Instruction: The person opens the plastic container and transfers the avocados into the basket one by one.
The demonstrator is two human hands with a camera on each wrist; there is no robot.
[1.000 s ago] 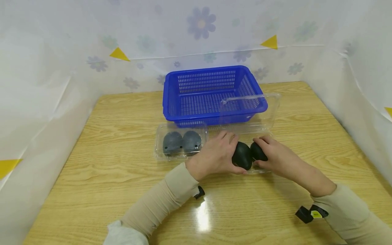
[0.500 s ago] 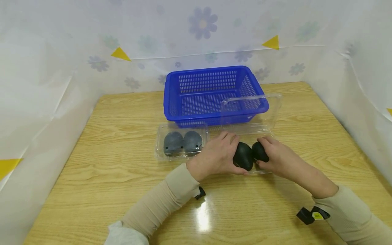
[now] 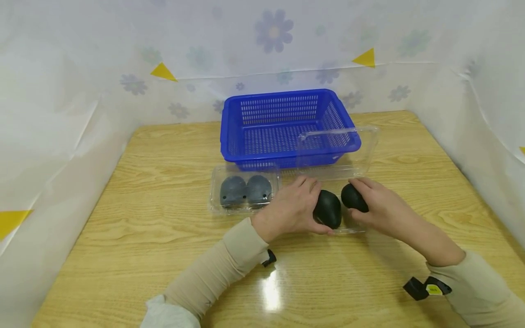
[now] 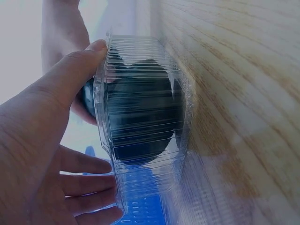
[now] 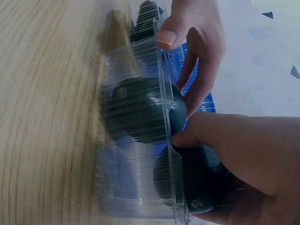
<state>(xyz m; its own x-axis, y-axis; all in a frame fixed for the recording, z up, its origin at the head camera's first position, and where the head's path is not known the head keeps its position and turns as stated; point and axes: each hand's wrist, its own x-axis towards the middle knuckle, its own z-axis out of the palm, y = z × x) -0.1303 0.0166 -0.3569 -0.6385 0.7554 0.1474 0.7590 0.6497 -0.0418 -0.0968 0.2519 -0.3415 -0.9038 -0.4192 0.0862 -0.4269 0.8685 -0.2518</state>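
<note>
An open clear plastic clamshell box [image 3: 352, 230] stands on the table, its lid [image 3: 336, 157] raised at the back. In it lies one dark green avocado [image 3: 328, 210]. My left hand [image 3: 292, 207] holds the box from the left, thumb on the front rim and fingers over the back rim, as the left wrist view shows. My right hand [image 3: 381, 206] grips a second avocado [image 3: 353, 197] at the box's right end. In the right wrist view this avocado [image 5: 199, 180] sits partly below the rim, tilted, its stem end showing. My right fingers are partly hidden behind it.
A closed clear clamshell box [image 3: 215, 193] with two dark avocados [image 3: 233, 191] stands left of my left hand. Behind the boxes is a blue plastic basket [image 3: 266, 158], overlapped by the raised lid. White patterned sheets [image 3: 197, 32] wall in the wooden table [image 3: 164, 182].
My right hand and its avocado have shifted to the right, so a gap now shows between the two avocados. My left hand stays in place on the box.
</note>
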